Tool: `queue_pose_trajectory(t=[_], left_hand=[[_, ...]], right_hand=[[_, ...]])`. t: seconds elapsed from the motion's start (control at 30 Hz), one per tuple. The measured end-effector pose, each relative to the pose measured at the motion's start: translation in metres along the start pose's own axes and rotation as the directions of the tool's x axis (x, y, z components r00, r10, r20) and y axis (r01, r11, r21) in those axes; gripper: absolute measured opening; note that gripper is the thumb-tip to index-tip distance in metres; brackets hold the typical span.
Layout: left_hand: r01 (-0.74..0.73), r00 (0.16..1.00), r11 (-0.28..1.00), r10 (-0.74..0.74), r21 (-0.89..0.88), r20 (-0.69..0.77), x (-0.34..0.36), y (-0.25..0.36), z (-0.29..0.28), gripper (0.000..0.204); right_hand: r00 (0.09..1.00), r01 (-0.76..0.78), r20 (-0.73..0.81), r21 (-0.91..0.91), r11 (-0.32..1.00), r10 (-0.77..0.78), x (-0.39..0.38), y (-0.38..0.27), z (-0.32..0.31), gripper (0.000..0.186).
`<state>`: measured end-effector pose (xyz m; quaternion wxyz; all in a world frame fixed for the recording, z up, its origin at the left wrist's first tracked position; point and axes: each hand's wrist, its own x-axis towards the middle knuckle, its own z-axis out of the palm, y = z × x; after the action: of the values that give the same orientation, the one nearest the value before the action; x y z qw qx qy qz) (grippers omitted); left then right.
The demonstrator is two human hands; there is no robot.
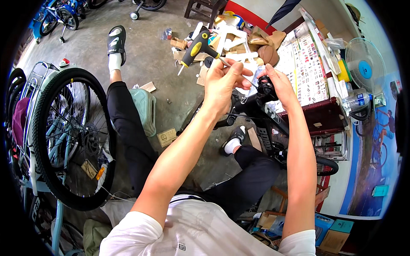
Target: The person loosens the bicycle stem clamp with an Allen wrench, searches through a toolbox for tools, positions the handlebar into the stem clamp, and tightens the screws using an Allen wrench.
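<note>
My left hand (222, 81) is raised in front of me and grips a T-handle hex wrench (200, 48) with a black and yellow handle; its thin steel shaft runs down to the right toward the top of a black bicycle stem (265, 87). My right hand (279, 83) rests against that stem top, fingers curled around the black cap. The black bicycle frame (267, 123) slants down between my knees to a black tyre (326, 165) at the right.
A pale blue bicycle with a large spoked wheel (72, 136) stands close at my left. Cardboard scraps and white packing pieces (232, 38) litter the concrete floor ahead. A dark red table (318, 115) with printed sheets and a white fan (363, 64) stand at the right.
</note>
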<state>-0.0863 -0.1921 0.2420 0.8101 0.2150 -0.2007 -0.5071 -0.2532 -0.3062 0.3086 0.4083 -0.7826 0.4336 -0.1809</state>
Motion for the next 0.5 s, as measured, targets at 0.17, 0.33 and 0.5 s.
queue_pose_trajectory(t=[0.17, 0.33, 0.5], left_hand=[[-0.111, 0.993, 0.994, 0.111, 0.011, 0.037, -0.005, -0.003, -0.005, 0.026], [-0.213, 0.976, 0.974, 0.216, 0.083, -0.029, 0.001, 0.005, -0.001, 0.025], [-0.165, 0.986, 0.984, 0.165, 0.062, 0.005, 0.012, -0.003, 0.002, 0.026]], right_hand=[[1.000, 0.009, 0.001, 0.013, 1.000, -0.009, -0.001, -0.001, 0.001, 0.059], [0.999, -0.039, 0.007, 0.031, 0.999, 0.039, -0.001, -0.001, 0.000, 0.057], [0.999, -0.026, -0.021, 0.032, 0.999, 0.027, -0.003, 0.001, 0.000, 0.058]])
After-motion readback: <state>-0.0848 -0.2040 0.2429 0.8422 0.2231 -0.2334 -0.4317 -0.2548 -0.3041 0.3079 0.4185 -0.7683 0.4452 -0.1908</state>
